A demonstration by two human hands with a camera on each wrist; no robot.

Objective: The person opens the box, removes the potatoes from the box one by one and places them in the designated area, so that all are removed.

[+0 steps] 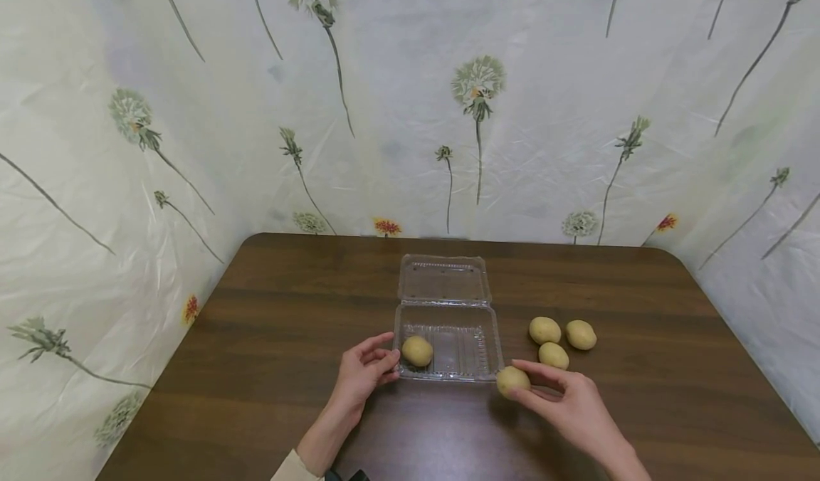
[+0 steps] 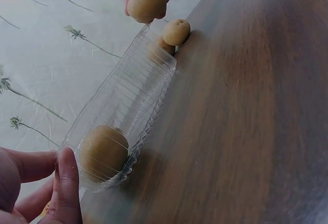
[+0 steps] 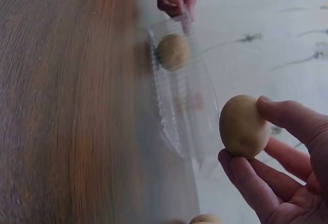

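Observation:
A clear plastic clamshell container (image 1: 458, 353) lies with its lid (image 1: 443, 279) folded back, away from the person. One potato (image 1: 418, 351) sits in its left end. My left hand (image 1: 366, 368) pinches the container's left rim between thumb and fingers, as the left wrist view also shows. With thumb and fingertips my right hand (image 1: 566, 399) grips another potato (image 1: 513, 381), held up near the container's front right corner. In the right wrist view this held potato (image 3: 244, 126) is raised off the tabletop.
Three more potatoes lie close together right of the container: one at the left (image 1: 544, 330), one at the right (image 1: 581, 335) and one nearer (image 1: 554, 356). All stand on a dark wooden table (image 1: 288, 303). A flower-patterned sheet (image 1: 397, 111) hangs behind it.

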